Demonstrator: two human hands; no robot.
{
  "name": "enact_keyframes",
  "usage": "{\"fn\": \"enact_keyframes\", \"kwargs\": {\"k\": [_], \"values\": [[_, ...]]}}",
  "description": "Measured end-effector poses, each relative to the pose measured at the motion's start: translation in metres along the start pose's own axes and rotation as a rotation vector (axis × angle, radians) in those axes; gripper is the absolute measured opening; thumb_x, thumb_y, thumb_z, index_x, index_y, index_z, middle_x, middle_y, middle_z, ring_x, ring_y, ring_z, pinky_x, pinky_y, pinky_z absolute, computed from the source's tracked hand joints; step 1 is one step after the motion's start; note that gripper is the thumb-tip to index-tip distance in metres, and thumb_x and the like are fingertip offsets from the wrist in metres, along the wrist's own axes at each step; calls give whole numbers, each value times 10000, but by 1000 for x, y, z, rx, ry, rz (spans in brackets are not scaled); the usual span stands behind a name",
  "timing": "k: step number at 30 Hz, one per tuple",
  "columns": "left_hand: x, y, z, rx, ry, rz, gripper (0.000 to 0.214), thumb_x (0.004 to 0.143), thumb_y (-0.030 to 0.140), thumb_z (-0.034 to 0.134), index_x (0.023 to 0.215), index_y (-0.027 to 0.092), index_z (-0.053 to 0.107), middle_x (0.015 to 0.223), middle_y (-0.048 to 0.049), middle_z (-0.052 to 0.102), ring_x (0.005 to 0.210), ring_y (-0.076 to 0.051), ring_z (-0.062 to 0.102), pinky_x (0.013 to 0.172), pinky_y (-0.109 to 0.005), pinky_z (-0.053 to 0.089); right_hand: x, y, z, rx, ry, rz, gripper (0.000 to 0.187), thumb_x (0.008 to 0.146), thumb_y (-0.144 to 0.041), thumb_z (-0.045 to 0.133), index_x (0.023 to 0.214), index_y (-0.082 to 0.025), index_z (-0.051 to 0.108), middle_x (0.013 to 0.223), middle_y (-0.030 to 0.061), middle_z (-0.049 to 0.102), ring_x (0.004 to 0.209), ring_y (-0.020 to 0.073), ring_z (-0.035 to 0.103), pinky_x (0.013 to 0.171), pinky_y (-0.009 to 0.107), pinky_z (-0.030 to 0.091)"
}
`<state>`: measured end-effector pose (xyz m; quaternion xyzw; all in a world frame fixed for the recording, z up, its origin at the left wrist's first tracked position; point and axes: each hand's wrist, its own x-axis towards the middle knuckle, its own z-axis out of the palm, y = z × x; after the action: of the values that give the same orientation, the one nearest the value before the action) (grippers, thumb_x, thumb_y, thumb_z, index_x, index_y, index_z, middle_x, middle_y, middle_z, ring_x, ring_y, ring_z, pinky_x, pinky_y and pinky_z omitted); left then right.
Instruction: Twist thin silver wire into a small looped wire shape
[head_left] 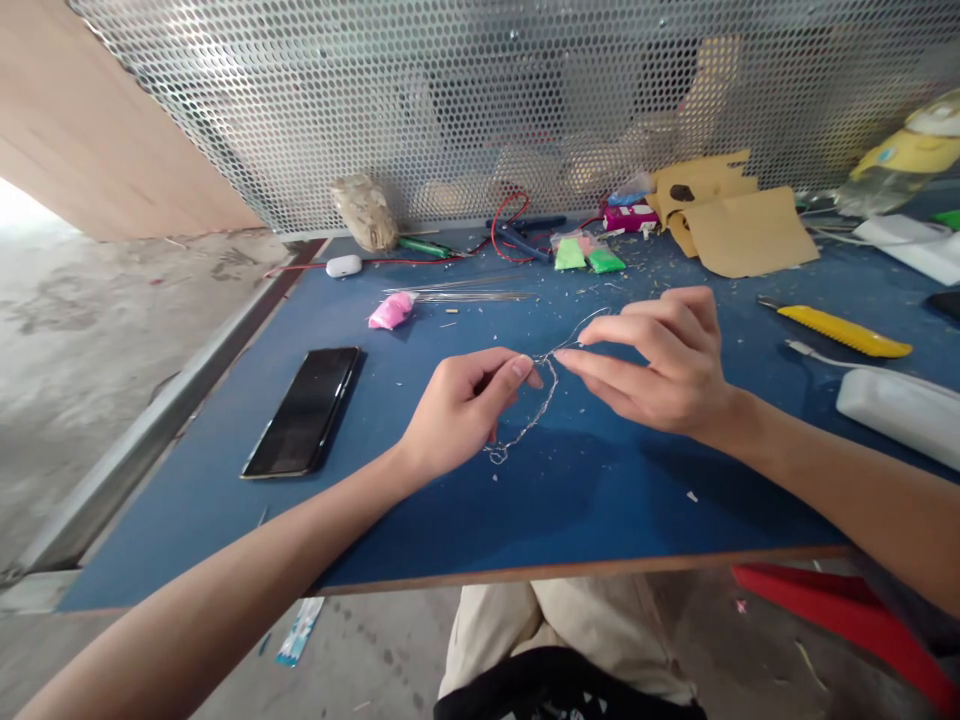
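Observation:
A thin silvery wire (541,408), twisted along its length and bent into a curve with a small loop at its lower end, is held above the blue table. My left hand (471,405) pinches it between thumb and index finger near the top of the curve. Just to the right, my right hand (656,360) has its fingertips on the wire's loose, untwisted strands, which stick up to the right. The exact contact of the right fingertips is partly hidden.
A black phone (304,412) lies to the left on the blue table (450,540). Behind are a pink packet (392,310), straight metal rods (472,296), pliers (525,240) and cut brown sheets (750,232). A yellow utility knife (847,330) and white power strip (896,408) are at right.

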<state>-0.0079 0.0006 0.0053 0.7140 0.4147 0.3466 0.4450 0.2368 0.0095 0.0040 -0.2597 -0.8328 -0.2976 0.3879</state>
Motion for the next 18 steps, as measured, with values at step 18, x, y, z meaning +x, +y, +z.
{"fn": "enact_keyframes", "kwargs": {"k": [18], "values": [[2, 6, 6, -390, -208, -294, 376, 949, 505, 604, 866, 142, 654, 543, 92, 202, 427, -43, 217, 366, -166, 448, 2, -3, 1, -15, 0, -142, 103, 899, -210, 722, 973, -280, 704, 912, -46, 745, 801, 146, 579, 745, 360, 409]]}}
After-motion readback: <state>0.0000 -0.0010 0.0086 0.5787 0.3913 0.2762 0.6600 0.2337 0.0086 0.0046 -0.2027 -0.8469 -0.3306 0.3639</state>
